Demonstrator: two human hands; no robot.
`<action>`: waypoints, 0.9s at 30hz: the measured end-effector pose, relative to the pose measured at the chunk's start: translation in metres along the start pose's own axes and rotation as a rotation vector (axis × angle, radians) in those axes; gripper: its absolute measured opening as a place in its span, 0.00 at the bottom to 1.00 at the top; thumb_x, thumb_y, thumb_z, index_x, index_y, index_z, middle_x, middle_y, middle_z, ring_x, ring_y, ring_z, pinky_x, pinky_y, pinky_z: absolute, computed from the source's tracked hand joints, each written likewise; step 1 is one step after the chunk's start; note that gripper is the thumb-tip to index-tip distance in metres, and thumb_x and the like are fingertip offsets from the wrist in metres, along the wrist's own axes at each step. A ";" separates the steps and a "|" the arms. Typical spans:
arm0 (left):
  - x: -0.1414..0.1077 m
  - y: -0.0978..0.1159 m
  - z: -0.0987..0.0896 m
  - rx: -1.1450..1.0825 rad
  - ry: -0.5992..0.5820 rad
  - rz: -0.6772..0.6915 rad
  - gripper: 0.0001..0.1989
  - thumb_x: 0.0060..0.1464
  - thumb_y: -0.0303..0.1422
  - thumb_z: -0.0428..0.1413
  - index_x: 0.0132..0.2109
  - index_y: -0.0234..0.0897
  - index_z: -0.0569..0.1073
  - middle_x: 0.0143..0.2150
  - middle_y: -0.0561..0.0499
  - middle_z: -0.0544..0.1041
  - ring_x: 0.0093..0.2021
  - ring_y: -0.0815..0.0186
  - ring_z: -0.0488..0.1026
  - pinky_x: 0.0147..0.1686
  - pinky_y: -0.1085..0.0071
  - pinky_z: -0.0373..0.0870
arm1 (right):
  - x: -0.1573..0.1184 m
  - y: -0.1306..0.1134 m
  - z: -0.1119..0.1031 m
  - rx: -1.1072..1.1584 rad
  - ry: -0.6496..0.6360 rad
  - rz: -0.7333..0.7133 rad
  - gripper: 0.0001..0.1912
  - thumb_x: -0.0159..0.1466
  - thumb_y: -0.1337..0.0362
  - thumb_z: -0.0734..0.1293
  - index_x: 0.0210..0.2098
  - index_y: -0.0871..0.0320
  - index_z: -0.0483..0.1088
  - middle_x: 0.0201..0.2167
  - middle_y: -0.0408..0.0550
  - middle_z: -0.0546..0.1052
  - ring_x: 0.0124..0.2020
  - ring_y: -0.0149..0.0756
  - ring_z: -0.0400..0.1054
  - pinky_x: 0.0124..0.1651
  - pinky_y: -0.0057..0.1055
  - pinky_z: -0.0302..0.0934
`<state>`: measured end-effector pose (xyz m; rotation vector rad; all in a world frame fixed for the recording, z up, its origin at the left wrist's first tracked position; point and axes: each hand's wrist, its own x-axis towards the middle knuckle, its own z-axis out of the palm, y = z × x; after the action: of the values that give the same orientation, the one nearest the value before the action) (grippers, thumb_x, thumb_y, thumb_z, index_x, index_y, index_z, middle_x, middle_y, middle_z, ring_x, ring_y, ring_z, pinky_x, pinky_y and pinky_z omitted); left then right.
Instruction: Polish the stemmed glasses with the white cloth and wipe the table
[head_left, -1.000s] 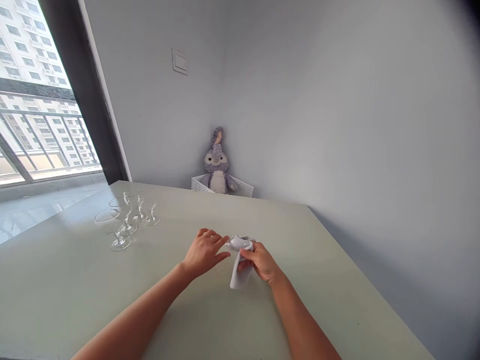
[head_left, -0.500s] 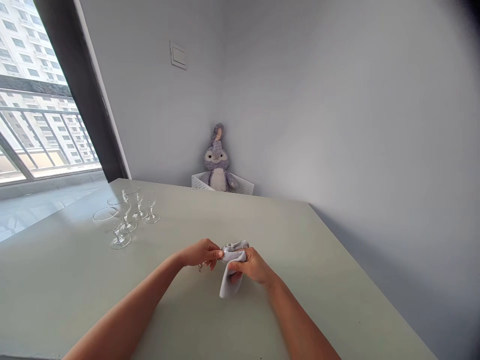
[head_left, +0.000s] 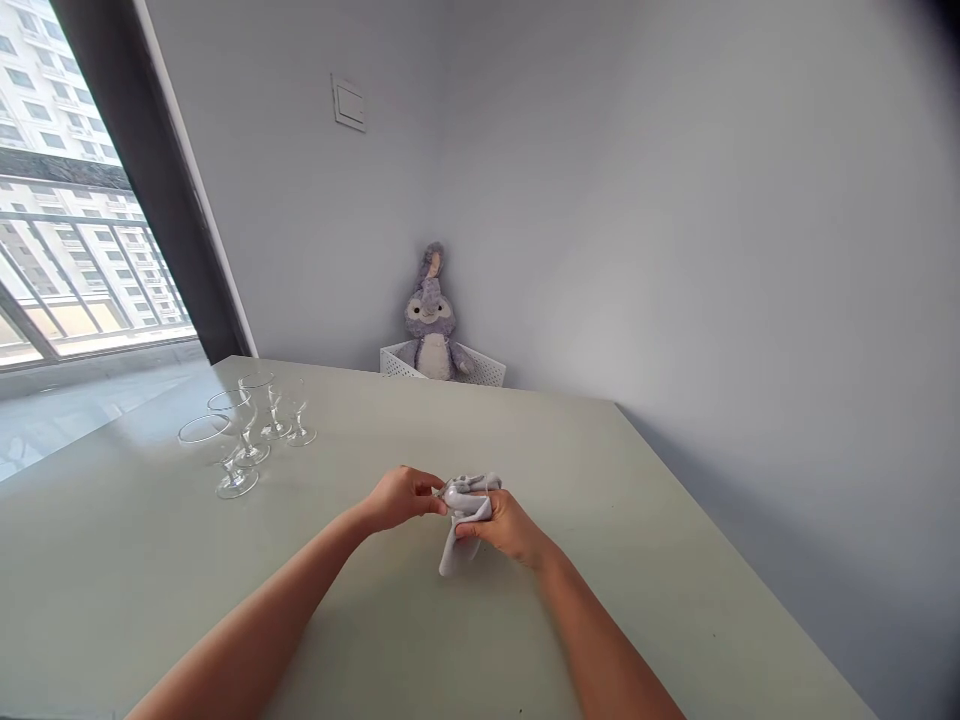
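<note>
Over the middle of the table, my left hand (head_left: 403, 498) pinches the end of a clear glass (head_left: 453, 494), thumb and fingers closed on it. Most of that glass is hidden by a light grey cloth (head_left: 457, 552) and by my fingers. From the other side my right hand (head_left: 514, 525) grips the cloth, its thumb in front and the fingers tucked behind, pressing the cloth around the glass. One end of the cloth hangs down below my right thumb.
Several clear stemmed glasses (head_left: 238, 484) stand upright at the left of the pale green table (head_left: 375, 630). Behind its far edge, a purple plush toy (head_left: 433, 350) sits in a white perforated basket (head_left: 491, 371). Grey walls close off the back and right; a window lies at the left.
My left hand has shifted its fingers on the glass, and the glass and cloth have turned slightly. The hanging cloth end is a little higher. The view has shifted slightly.
</note>
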<state>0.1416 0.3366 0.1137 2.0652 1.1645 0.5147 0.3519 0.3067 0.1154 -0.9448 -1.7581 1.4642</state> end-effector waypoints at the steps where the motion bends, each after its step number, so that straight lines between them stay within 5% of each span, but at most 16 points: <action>1: -0.001 0.001 -0.003 -0.119 -0.104 -0.020 0.20 0.46 0.50 0.52 0.33 0.36 0.73 0.20 0.57 0.62 0.21 0.74 0.57 0.22 0.76 0.51 | -0.001 -0.004 0.000 -0.050 -0.012 -0.056 0.07 0.51 0.63 0.69 0.31 0.57 0.75 0.27 0.43 0.74 0.34 0.36 0.68 0.40 0.33 0.63; 4: -0.002 0.001 -0.010 -0.368 -0.311 -0.019 0.22 0.47 0.50 0.51 0.24 0.33 0.69 0.17 0.56 0.60 0.19 0.75 0.54 0.20 0.76 0.50 | -0.001 -0.010 -0.001 -0.183 -0.001 -0.231 0.08 0.56 0.66 0.64 0.33 0.52 0.76 0.34 0.44 0.75 0.42 0.39 0.66 0.48 0.38 0.58; 8: -0.001 -0.005 -0.012 -0.491 -0.349 -0.071 0.22 0.45 0.50 0.52 0.33 0.33 0.73 0.17 0.57 0.61 0.19 0.74 0.56 0.20 0.76 0.51 | 0.003 -0.001 -0.016 -0.341 0.129 -0.341 0.15 0.56 0.71 0.62 0.37 0.49 0.75 0.39 0.44 0.75 0.47 0.40 0.64 0.54 0.43 0.52; 10: 0.000 -0.009 -0.013 -0.492 -0.273 -0.127 0.23 0.45 0.50 0.52 0.36 0.33 0.73 0.17 0.57 0.60 0.19 0.73 0.56 0.21 0.75 0.53 | 0.004 0.005 -0.030 -0.344 0.269 -0.340 0.15 0.55 0.70 0.62 0.39 0.48 0.74 0.42 0.44 0.75 0.47 0.41 0.64 0.54 0.43 0.52; 13: 0.003 -0.015 -0.014 -0.460 -0.027 -0.201 0.22 0.46 0.50 0.51 0.33 0.33 0.72 0.18 0.57 0.60 0.19 0.74 0.55 0.21 0.75 0.53 | 0.001 0.008 -0.044 -0.290 0.563 -0.305 0.16 0.59 0.64 0.61 0.45 0.48 0.71 0.45 0.44 0.73 0.49 0.42 0.64 0.54 0.43 0.53; 15: 0.006 -0.017 -0.012 -0.404 0.136 -0.259 0.22 0.47 0.50 0.50 0.33 0.34 0.71 0.19 0.57 0.60 0.20 0.74 0.55 0.21 0.76 0.53 | -0.003 0.004 -0.041 -0.316 0.652 -0.307 0.18 0.61 0.61 0.59 0.51 0.49 0.66 0.49 0.46 0.71 0.51 0.44 0.61 0.54 0.43 0.52; 19: 0.009 -0.016 0.004 -0.098 0.258 -0.335 0.17 0.47 0.46 0.50 0.33 0.36 0.72 0.20 0.56 0.63 0.20 0.73 0.57 0.21 0.75 0.51 | -0.004 -0.006 -0.009 -0.617 0.319 -0.449 0.24 0.60 0.60 0.62 0.56 0.50 0.60 0.52 0.47 0.68 0.57 0.47 0.54 0.59 0.48 0.41; 21: 0.008 -0.012 0.016 0.139 0.249 -0.251 0.13 0.47 0.42 0.51 0.27 0.36 0.71 0.19 0.55 0.63 0.20 0.72 0.58 0.21 0.75 0.50 | -0.001 -0.005 0.007 -0.744 0.183 -0.486 0.21 0.60 0.61 0.62 0.54 0.48 0.63 0.48 0.46 0.71 0.57 0.47 0.54 0.61 0.49 0.34; 23: 0.006 -0.005 0.028 0.353 0.234 -0.067 0.14 0.48 0.39 0.52 0.22 0.36 0.69 0.19 0.53 0.65 0.21 0.71 0.60 0.22 0.74 0.51 | 0.004 -0.001 0.014 -0.786 0.206 -0.456 0.19 0.61 0.62 0.61 0.52 0.49 0.65 0.47 0.47 0.73 0.56 0.47 0.55 0.61 0.50 0.33; 27: 0.001 0.006 0.045 0.564 0.232 0.284 0.14 0.54 0.41 0.49 0.29 0.37 0.72 0.23 0.50 0.70 0.26 0.66 0.65 0.28 0.71 0.55 | 0.009 0.011 -0.005 -0.549 0.336 -0.214 0.16 0.62 0.57 0.58 0.43 0.52 0.72 0.45 0.50 0.74 0.47 0.45 0.64 0.52 0.44 0.50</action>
<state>0.1738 0.3184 0.0881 2.7406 1.2575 0.6243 0.3523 0.3179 0.1060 -1.1483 -1.9589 0.6454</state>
